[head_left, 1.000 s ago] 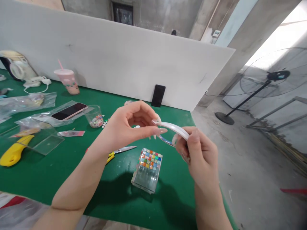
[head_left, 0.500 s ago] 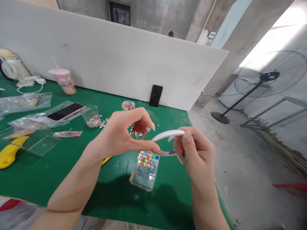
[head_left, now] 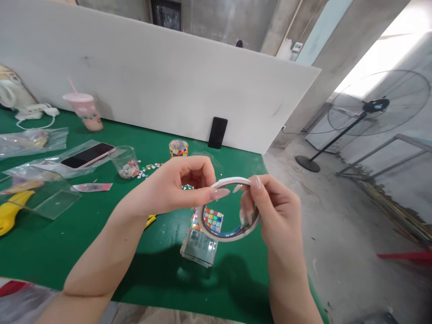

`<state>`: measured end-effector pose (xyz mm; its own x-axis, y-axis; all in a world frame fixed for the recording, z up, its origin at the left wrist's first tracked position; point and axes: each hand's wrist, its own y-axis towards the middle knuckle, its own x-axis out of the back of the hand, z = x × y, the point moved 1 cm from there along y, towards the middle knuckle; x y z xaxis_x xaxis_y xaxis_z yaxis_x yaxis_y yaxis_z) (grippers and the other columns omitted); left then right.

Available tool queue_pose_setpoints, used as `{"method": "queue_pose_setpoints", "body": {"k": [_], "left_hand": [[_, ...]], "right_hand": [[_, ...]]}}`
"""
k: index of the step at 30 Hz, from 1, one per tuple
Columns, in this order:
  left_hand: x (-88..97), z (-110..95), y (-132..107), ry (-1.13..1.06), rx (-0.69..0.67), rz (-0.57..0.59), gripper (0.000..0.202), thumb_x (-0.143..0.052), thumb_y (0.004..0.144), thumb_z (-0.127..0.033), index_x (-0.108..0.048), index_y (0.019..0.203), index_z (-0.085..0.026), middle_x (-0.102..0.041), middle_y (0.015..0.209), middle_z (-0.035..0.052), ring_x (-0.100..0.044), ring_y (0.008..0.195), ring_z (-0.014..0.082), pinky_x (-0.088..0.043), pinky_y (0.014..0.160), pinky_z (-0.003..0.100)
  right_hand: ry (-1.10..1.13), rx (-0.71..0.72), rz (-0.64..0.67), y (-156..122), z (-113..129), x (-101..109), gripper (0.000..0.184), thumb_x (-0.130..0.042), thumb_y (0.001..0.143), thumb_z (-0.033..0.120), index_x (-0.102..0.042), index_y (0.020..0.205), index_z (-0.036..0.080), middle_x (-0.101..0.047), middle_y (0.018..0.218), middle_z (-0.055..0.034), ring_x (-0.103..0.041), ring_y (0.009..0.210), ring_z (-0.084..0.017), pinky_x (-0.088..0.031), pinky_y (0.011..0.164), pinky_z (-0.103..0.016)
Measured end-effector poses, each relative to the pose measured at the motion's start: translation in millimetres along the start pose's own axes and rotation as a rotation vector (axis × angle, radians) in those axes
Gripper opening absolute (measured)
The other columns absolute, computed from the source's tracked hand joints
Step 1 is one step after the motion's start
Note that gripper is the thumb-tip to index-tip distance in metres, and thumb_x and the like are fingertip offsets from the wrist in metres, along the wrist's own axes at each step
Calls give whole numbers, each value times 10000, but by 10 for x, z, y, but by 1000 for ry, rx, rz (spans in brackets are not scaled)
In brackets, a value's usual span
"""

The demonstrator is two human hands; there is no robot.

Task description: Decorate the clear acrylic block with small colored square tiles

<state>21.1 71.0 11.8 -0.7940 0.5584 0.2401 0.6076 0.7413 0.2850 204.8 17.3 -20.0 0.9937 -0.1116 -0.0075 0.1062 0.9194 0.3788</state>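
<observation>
Both my hands hold up a roll of white tape (head_left: 230, 181) above the table, its round opening turned towards me. My right hand (head_left: 279, 210) pinches the roll's right side between thumb and fingers. At the upper left of the roll, my left hand (head_left: 180, 182) has its thumb and curled fingers closed on the rim; whether a loose tape end is between them cannot be made out. Below and behind the roll a clear box (head_left: 198, 248) lies on the table, partly covered with colourful mosaic tiles; the roll hides part of it.
On the green table (head_left: 162, 279) stand a tile-covered jar (head_left: 178, 148), a plastic cup of tiles (head_left: 127, 165) and a pink tumbler (head_left: 84, 111). Loose tiles (head_left: 148, 169) lie between. A phone (head_left: 88, 155), a clear stand (head_left: 56, 204) and a yellow-handled tool (head_left: 13, 211) are left.
The tape roll has turned from nearly edge-on to showing its open ring. My left thumb has shifted from under the roll to its upper left rim, and the left fingers have closed in.
</observation>
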Motion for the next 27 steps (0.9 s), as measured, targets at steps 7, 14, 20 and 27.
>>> {"method": "queue_pose_setpoints", "body": {"k": [7,14,20,27], "left_hand": [[25,12,19,-23,37,-14,220,-680,817,-223,-522,670,-181,-535,554,-61,-519,484,59,-425,439,152],[27,45,-13,281,-273,-174,192,-673,837,-185,-538,702,-207,-580,619,-41,-522,531,82,-430,459,206],[1,67,-8,326,-356,-195,180,-673,835,-186,-542,715,-216,-602,613,-36,-528,524,97,-436,447,232],[17,-14,-17,189,-254,-78,161,-707,808,-201,-581,708,-201,-584,621,-38,-526,534,95,-430,457,216]], "right_hand": [[231,-133,132,28,38,40,132,-684,890,370,-737,936,258,-639,565,53,-567,485,-70,-473,483,-169],[515,-220,314,58,43,123,286,-529,975,395,-762,1047,246,-619,602,30,-525,427,-66,-470,409,-170],[545,-232,300,66,46,103,225,-572,960,279,-744,1097,232,-605,583,48,-465,377,-34,-431,385,-137],[452,-157,211,-13,104,92,208,-553,979,283,-738,1071,267,-583,522,70,-467,347,-35,-409,354,-125]]}}
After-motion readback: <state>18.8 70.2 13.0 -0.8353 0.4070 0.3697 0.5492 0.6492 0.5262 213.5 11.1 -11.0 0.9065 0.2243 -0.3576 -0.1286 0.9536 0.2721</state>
